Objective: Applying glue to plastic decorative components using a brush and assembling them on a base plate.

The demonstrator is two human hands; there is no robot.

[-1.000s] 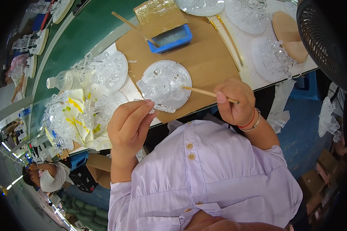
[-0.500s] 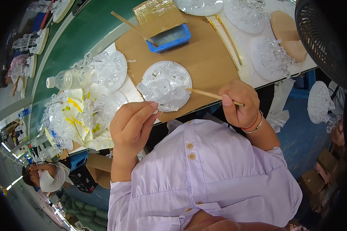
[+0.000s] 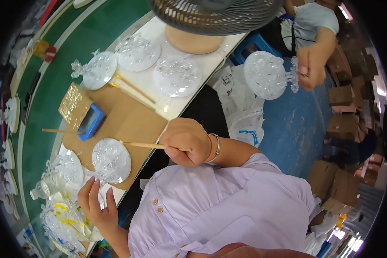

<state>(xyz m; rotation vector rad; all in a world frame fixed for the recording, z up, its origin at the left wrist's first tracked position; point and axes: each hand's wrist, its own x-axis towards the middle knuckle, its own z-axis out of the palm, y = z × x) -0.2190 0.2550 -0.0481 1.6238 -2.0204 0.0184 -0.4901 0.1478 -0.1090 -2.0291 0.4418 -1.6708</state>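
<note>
My right hand (image 3: 185,141) is closed around a thin wooden stick (image 3: 142,145). The stick's far tip points left, at the rim of a round white disc (image 3: 124,165) covered with transparent plastic pieces. Just below that disc is my left hand (image 3: 98,205), its fingers apart and nothing visible held. Its fingertips are close to transparent pieces (image 3: 102,176) at the disc's lower edge; whether they touch is hard to tell. The disc lies on a brown cardboard sheet (image 3: 131,118).
Behind the disc sits a blue tray (image 3: 91,123) beside a tape-wrapped box (image 3: 74,105), with another stick (image 3: 58,130) across it. More decorated discs (image 3: 178,77) stand farther back, near a fan (image 3: 215,17). At right, another person's hand (image 3: 312,64) holds a similar disc (image 3: 265,75).
The view has swung to the right, bringing the other person's hand and disc into sight. My left fingers have gone from pinched to spread. The stick stays in my right hand.
</note>
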